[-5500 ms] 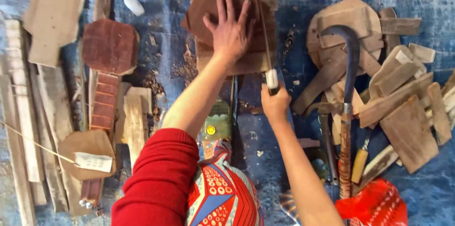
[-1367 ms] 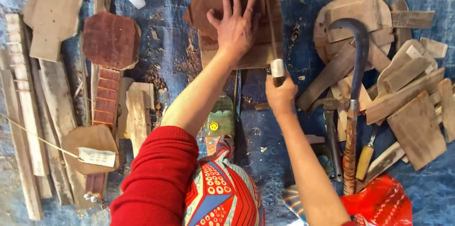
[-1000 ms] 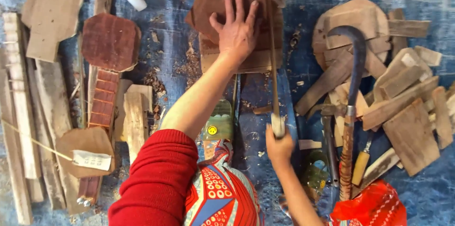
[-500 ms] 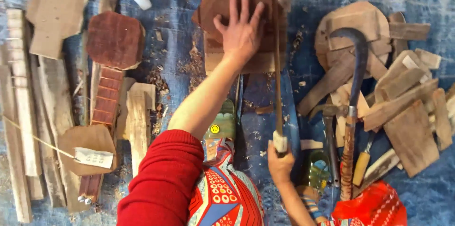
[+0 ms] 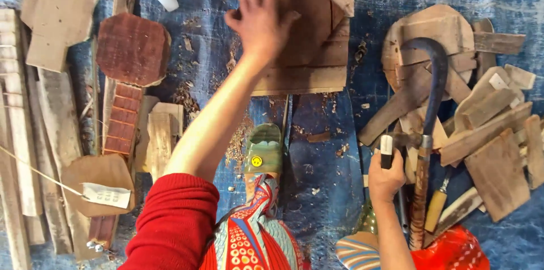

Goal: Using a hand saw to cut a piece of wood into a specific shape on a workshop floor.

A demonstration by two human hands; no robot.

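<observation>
Head view: looking straight down on a blue tarp (image 5: 328, 151) strewn with wood and tools.
Left hand (image 5: 258, 18): fingers spread, blurred, palm over the left part of the board (image 5: 309, 37); whether it presses or hovers just above cannot be told. It grips nothing.
Board: brown, angular, lying on a paler plank (image 5: 306, 80) at the top centre; its right and lower edges are bare of the hand.
Right hand (image 5: 385, 176): fist closed round a white-tipped handle (image 5: 386, 146), well apart from the board, down at the right.
Handle: stands up out of the fist; what it belongs to is hidden by the hand.
Beside the right hand: a curved dark blade on a wooden shaft (image 5: 428, 134), just to its right, almost touching.
Right edge: a crowded scrap pile (image 5: 487, 122).
Left edge: long slats (image 5: 22, 134), a reddish block (image 5: 133, 49) and a ridged strip (image 5: 120, 125).
Open room: a bare tarp strip between plank and right hand; a green sandal (image 5: 263, 148) lies at its left side.
</observation>
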